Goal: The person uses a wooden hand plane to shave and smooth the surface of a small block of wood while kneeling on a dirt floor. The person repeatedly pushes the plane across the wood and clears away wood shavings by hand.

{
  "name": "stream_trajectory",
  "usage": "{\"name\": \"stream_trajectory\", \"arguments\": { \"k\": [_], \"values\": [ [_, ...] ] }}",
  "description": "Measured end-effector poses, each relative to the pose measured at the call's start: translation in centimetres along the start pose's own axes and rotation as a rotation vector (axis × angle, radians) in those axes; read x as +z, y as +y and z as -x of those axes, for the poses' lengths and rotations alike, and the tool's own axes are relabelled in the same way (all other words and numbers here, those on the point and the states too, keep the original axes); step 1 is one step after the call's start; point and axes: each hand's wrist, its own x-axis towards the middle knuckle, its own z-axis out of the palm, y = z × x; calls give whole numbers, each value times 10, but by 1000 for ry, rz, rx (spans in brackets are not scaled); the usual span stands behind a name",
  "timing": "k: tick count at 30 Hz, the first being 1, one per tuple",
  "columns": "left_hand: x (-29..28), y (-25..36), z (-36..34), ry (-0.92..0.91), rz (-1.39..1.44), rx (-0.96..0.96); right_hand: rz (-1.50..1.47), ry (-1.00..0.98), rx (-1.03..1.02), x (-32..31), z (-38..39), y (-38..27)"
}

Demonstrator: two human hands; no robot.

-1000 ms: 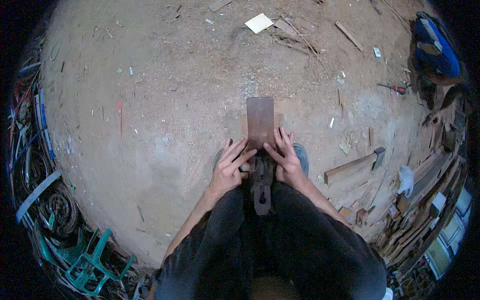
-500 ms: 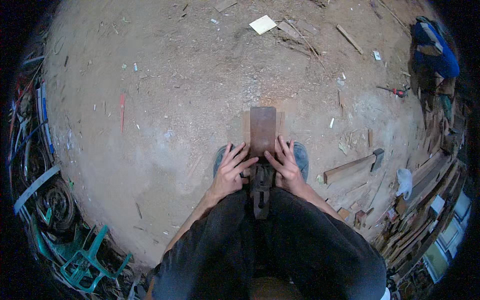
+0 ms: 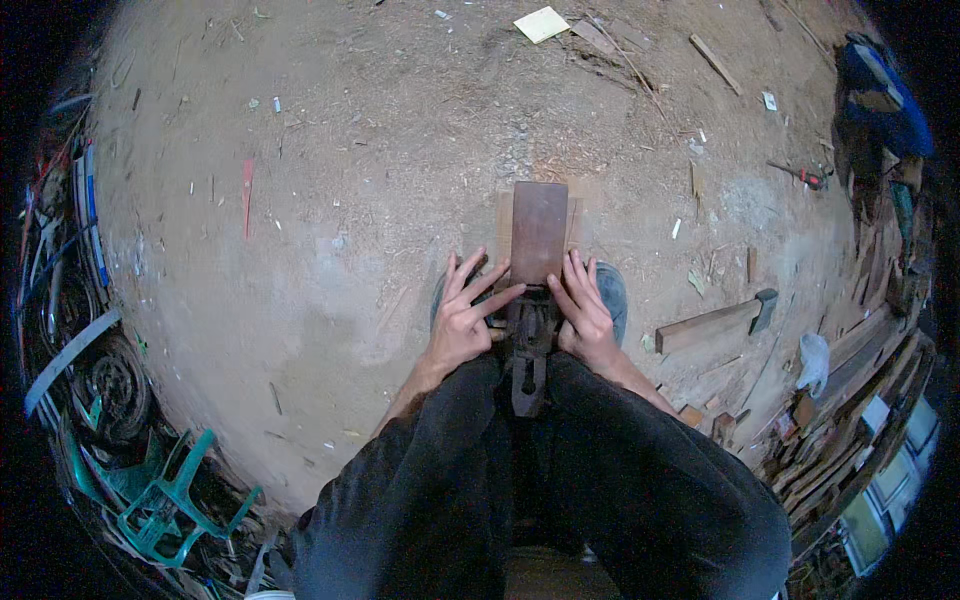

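A flat brown rectangular block (image 3: 539,232) lies between my feet, joined at its near end to a dark metal part (image 3: 529,365) with a slot, like a hand plane's iron. Paler wood (image 3: 505,225) shows along both sides of the block. My left hand (image 3: 463,322) is at the near left corner with fingers spread; its index fingertip touches the block's near edge. From the right, my right hand (image 3: 588,318) mirrors it, fingers stretched out and fingertips against the block's near right side. Both thumbs are mostly hidden beside the metal part.
A hatchet (image 3: 715,324) lies on the dirt floor to the right, with a screwdriver (image 3: 800,175) farther off. Timber (image 3: 850,400) and a white plastic bag (image 3: 812,362) edge the right side. A green plastic chair (image 3: 180,500) and coiled hoses (image 3: 108,390) crowd the left.
The whole view has shifted slightly, so floor, block and hands all sit higher in the picture. My right fingers lie a little closer together; both hands stay at the block.
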Motion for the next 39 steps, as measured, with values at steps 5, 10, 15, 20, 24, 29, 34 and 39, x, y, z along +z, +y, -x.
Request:
{"name": "stream_trajectory", "arguments": {
  "k": [5, 10, 15, 20, 24, 29, 34, 39],
  "values": [
    [4, -4, 3, 15, 5, 30, -38, -9, 0, -8, -2, -3],
    [-2, -12, -19, -39, -8, 96, -112, 69, 83, -3, -6, -7],
    [-32, -25, -129, 30, -73, 143, 137, 168, 8, -10, -110, 34],
    [-27, -31, -168, 9, 58, 156, -51, -12, -26, -40, -166, 89],
    [-36, -23, -152, -22, -10, 126, -164, -10, 69, -31, -163, 83],
    [-23, -11, -99, -12, 118, -38, -163, -94, 137, -36, -125, 40],
    [-1, -6, -18, -43, 125, 10, -51, -200, 142, -20, -45, 14],
    [-6, -6, -8, -78, 104, 55, -58, -183, 36, -6, -19, 12]
  ]
}}
